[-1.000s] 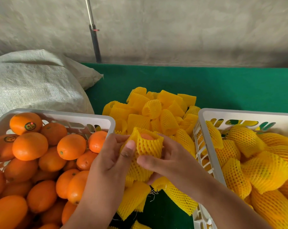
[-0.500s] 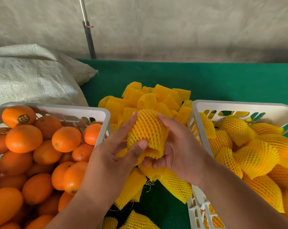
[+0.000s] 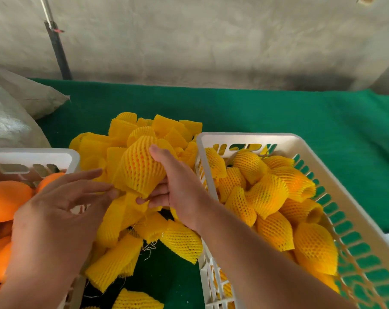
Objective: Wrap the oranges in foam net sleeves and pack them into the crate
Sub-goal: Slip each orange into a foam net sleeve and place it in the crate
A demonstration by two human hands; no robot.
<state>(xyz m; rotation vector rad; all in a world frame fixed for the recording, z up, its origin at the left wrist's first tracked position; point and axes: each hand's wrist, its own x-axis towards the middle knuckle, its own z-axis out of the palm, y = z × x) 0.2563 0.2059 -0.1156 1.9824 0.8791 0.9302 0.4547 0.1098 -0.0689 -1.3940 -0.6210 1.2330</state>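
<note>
I hold the sleeved orange (image 3: 138, 169) in my right hand (image 3: 180, 188), thumb over its top and fingers curled beneath, above the heap of empty foam net sleeves (image 3: 122, 219). My left hand (image 3: 57, 210) hovers just left of it, fingers relaxed and gripping nothing. Right of my grip sits the white crate (image 3: 323, 166) of wrapped oranges (image 3: 269, 192); left, the crate of bare oranges (image 3: 8, 199).

A rough grey wall (image 3: 211, 41) stood at the back, a green cloth (image 3: 278, 112) covered the table, a dark pole (image 3: 57, 47) leaned against the wall.
</note>
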